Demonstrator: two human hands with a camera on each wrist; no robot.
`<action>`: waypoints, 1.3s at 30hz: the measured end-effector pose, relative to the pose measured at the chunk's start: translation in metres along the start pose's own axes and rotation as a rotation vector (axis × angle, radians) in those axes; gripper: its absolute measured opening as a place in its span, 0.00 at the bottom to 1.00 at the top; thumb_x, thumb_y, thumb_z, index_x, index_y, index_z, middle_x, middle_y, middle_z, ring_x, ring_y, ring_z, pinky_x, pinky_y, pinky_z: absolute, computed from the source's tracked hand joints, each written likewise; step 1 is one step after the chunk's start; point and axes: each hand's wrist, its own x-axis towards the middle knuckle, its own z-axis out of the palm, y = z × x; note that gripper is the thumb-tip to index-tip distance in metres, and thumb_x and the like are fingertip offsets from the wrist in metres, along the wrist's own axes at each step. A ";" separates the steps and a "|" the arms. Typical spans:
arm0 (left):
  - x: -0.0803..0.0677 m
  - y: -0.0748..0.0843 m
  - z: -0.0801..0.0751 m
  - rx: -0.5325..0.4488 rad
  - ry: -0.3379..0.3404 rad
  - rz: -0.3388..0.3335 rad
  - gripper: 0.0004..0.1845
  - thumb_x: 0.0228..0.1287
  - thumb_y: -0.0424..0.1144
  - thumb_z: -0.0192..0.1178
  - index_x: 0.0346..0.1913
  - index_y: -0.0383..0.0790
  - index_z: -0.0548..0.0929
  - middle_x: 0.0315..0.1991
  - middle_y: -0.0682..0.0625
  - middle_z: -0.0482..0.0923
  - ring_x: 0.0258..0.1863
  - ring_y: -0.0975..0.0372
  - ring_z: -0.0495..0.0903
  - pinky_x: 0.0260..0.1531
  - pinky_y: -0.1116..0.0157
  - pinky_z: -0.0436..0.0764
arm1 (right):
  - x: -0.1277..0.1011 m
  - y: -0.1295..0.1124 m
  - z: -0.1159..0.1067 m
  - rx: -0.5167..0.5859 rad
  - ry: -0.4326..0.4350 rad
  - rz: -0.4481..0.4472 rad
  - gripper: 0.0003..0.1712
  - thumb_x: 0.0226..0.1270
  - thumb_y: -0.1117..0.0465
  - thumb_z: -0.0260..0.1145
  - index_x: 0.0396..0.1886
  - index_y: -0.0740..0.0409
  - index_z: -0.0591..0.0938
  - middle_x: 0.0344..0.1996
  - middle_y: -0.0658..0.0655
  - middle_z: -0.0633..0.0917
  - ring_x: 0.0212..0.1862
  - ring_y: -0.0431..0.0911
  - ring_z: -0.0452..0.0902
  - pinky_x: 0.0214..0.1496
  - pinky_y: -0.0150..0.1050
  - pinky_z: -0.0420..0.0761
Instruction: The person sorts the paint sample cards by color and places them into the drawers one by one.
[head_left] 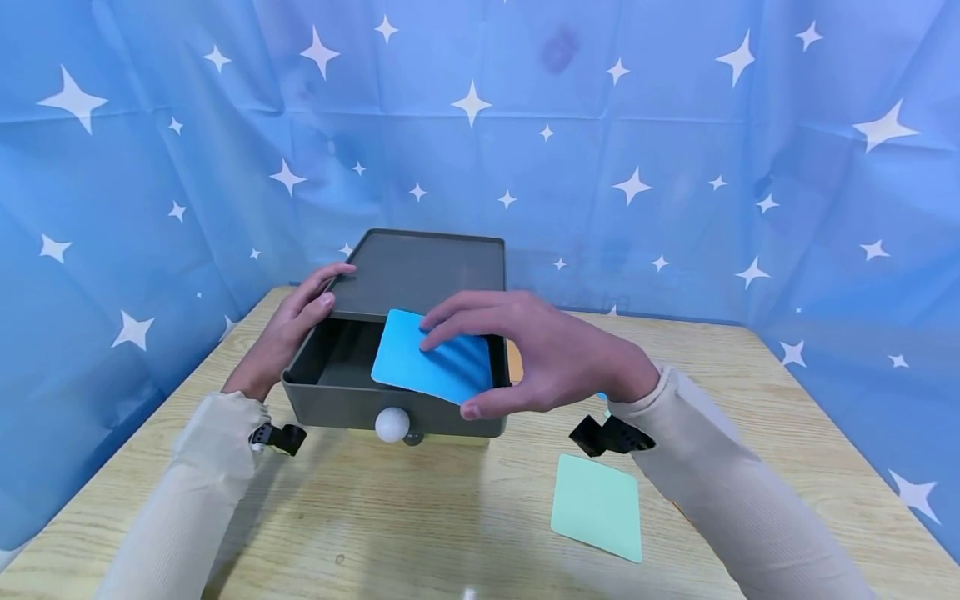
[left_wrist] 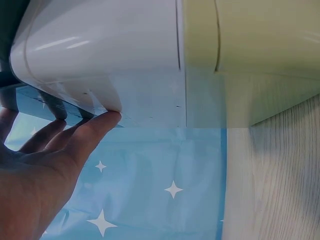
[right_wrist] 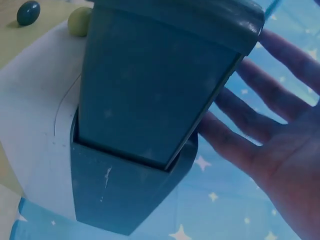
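Wooden table (head_left: 420,517) carries a green card (head_left: 597,507) at five o'clock, then the right hand (head_left: 547,358) pinching a blue card (head_left: 431,360) over the open grey drawer (head_left: 337,392), while the left hand (head_left: 288,329), seemingly flat-fingered, rests on the box (head_left: 420,271) at ten o'clock.

The head view was evenly and brightly lit from above, sharp across its middle, with soft shadows falling toward the viewer under the grey drawer box (head_left: 397,367) and the sleeves on the counter (head_left: 420,517), and the star-printed backdrop (head_left: 675,167) bowed at the edges by wide-lens distortion. The left wrist view was soft and close, with pale streaks of glare along a glossy white surface (left_wrist: 100,50). The right wrist view was dimmer, blue-tinted and slightly blurred, with strong perspective stretch.
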 end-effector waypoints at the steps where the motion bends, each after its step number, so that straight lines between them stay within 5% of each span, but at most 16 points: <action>1: 0.000 0.000 0.000 -0.002 -0.002 0.001 0.26 0.80 0.53 0.40 0.76 0.60 0.59 0.80 0.53 0.48 0.75 0.50 0.56 0.66 0.39 0.63 | 0.000 0.001 0.000 -0.006 0.000 -0.002 0.28 0.61 0.52 0.74 0.61 0.49 0.80 0.64 0.51 0.79 0.67 0.44 0.73 0.65 0.44 0.76; 11: -0.001 0.000 0.000 0.010 0.000 0.001 0.26 0.80 0.52 0.41 0.77 0.60 0.59 0.81 0.55 0.45 0.77 0.49 0.50 0.70 0.34 0.55 | -0.001 0.007 0.002 -0.007 0.041 -0.005 0.21 0.64 0.58 0.72 0.56 0.54 0.82 0.53 0.50 0.85 0.56 0.42 0.81 0.58 0.41 0.81; 22: -0.001 -0.001 0.000 0.014 0.003 0.006 0.26 0.80 0.52 0.41 0.76 0.60 0.60 0.81 0.56 0.45 0.78 0.50 0.48 0.71 0.34 0.51 | -0.019 0.015 -0.015 0.066 0.142 0.111 0.20 0.62 0.63 0.73 0.54 0.57 0.83 0.51 0.53 0.86 0.53 0.44 0.84 0.58 0.41 0.82; 29: 0.000 -0.003 0.000 0.008 0.006 0.018 0.26 0.80 0.52 0.41 0.77 0.60 0.59 0.81 0.55 0.45 0.78 0.50 0.48 0.71 0.33 0.51 | -0.039 0.041 -0.025 0.026 0.191 0.251 0.19 0.63 0.63 0.73 0.54 0.55 0.83 0.50 0.52 0.87 0.51 0.39 0.84 0.56 0.45 0.83; 39: 0.000 -0.003 0.000 0.004 0.000 0.020 0.26 0.80 0.51 0.41 0.77 0.59 0.58 0.82 0.55 0.44 0.79 0.49 0.47 0.71 0.31 0.50 | -0.074 0.103 -0.013 0.035 0.216 0.503 0.14 0.66 0.60 0.71 0.51 0.55 0.84 0.49 0.56 0.87 0.47 0.48 0.86 0.55 0.54 0.83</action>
